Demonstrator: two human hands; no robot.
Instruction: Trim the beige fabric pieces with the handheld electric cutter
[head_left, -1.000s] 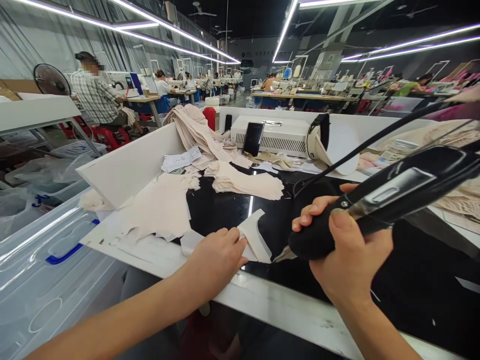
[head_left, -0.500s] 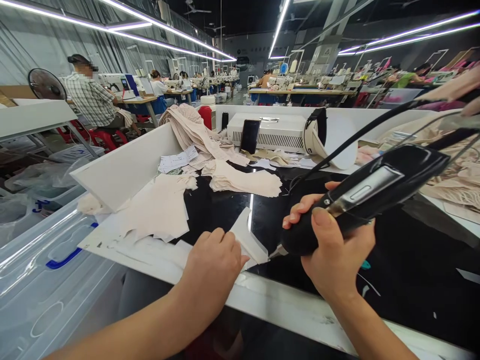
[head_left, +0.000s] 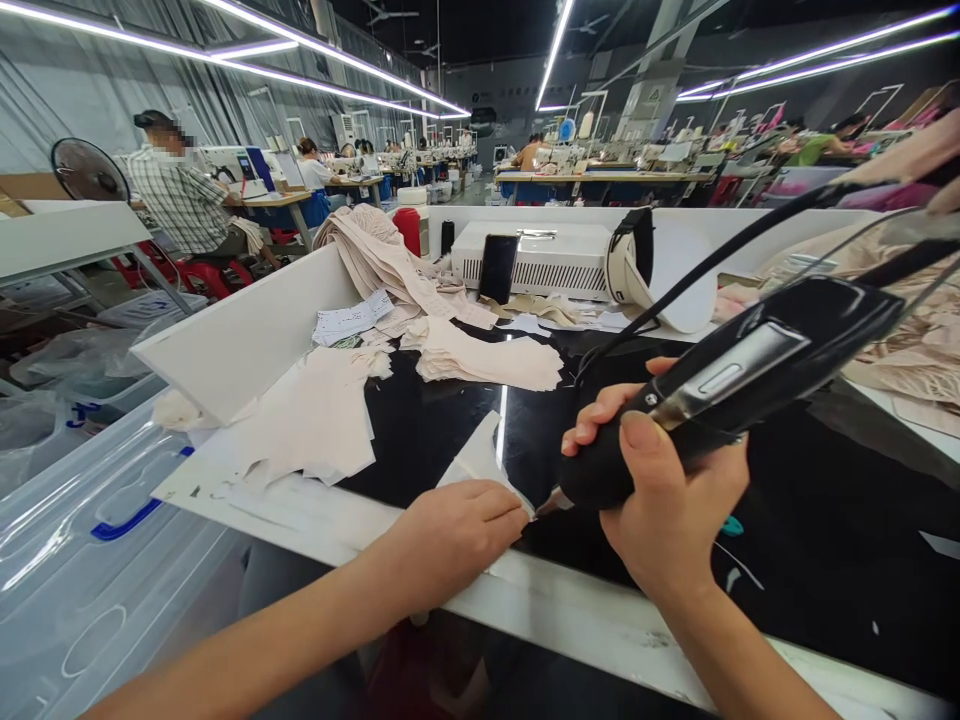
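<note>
My right hand (head_left: 675, 500) is wrapped round a black corded electric hand tool (head_left: 720, 380) with a silver panel and a narrow metal tip. That tip points left and down, at the right corner of a small white fabric piece (head_left: 480, 450). My left hand (head_left: 465, 530) lies over the piece's near edge, its fingers closed on it close to the tip; the fingertips are partly hidden. Behind, on the black tabletop (head_left: 817, 520), rests a stack of pale pink cut fabric pieces (head_left: 487, 360). A wider pale stack (head_left: 315, 410) lies to the left.
A white board (head_left: 240, 340) stands along the table's left side. At the back are a phone (head_left: 499, 268), a white vented box (head_left: 555, 250), a red thread cone (head_left: 407, 230) and draped fabric (head_left: 375, 250). A clear plastic bin (head_left: 90, 570) stands at lower left. Several people sit at sewing machines beyond.
My left hand has slid right along the fabric piece, closer to the tool's tip, and its fingers lie flatter. The right hand and tool have hardly moved.
</note>
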